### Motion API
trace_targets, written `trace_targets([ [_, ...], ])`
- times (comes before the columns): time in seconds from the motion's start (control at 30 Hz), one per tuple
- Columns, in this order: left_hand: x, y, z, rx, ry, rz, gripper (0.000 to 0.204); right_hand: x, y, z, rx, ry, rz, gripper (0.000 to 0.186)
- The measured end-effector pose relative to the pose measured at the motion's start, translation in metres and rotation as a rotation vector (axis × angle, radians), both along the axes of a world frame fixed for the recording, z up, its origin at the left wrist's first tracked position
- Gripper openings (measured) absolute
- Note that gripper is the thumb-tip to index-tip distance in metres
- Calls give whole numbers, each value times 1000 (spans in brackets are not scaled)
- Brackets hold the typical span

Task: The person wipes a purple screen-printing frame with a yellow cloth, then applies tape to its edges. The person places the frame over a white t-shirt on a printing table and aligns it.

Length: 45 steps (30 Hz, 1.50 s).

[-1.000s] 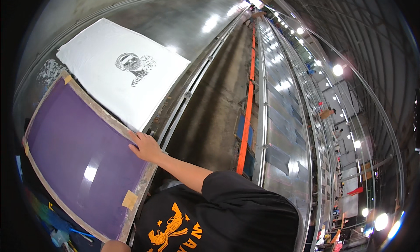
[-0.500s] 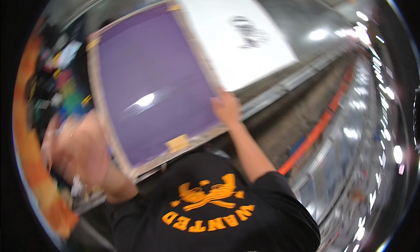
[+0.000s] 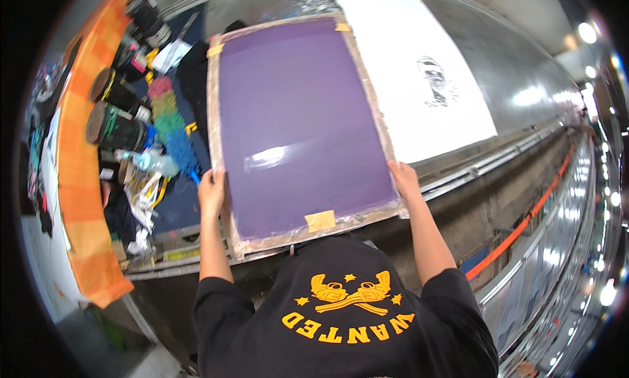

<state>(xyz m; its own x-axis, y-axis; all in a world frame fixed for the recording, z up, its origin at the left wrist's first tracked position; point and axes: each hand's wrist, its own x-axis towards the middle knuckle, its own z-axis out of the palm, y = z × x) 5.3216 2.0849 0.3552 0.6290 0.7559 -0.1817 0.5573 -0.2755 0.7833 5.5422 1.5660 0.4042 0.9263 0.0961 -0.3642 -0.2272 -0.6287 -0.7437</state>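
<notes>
Between my two hands is a screen-printing frame [image 3: 301, 125] with purple mesh, its worn edges wrapped in tape. Pieces of yellow tape stick to its two far corners and the middle of its near edge. My left hand [image 3: 211, 189] grips the left side of the frame, close to the near corner. On the opposite side my right hand [image 3: 404, 181] grips it, fingers closed round the edge. Just right of the frame lies a white sheet [image 3: 409, 57] with a dark printed figure [image 3: 436, 81].
Dark tubs [image 3: 118, 129], a rainbow duster [image 3: 169, 119], a clear spray bottle [image 3: 154, 163] and white strips [image 3: 141, 207] crowd the left side, beside an orange cover [image 3: 82, 201]. A metal rail [image 3: 458, 181] runs along the table's near edge. An orange bar [image 3: 521, 227] lies beyond it.
My left hand, earlier lifted and blurred off the frame's left side, has come onto that edge and closed on it. My right hand keeps its hold. The view has shifted.
</notes>
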Motion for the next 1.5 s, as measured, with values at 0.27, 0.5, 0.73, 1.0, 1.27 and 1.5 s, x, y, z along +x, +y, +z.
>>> trace_targets([
  [0.27, 19, 2, 16, -638, -177, 170, 59, 3, 10, 30, 25, 54, -57, 67],
  [0.5, 40, -26, 77, -650, -343, 204, 86, -13, 11, 129, -154, -117, -140, 73],
  [0.73, 93, -95, 154, -581, -665, 108, 83, -9, -94, 188, 82, -442, -261, 64],
  [1.0, 196, -308, 283, -679, -1053, -263, 55, -17, -314, 314, 349, -732, -556, 76],
  [1.27, 273, -469, 373, -56, -1079, -571, 45, 46, -469, 375, 1079, -873, -728, 67],
  [1.5, 323, -566, 540, 110, -1248, -1027, 86, 59, -541, 382, 1039, -1116, -799, 71],
])
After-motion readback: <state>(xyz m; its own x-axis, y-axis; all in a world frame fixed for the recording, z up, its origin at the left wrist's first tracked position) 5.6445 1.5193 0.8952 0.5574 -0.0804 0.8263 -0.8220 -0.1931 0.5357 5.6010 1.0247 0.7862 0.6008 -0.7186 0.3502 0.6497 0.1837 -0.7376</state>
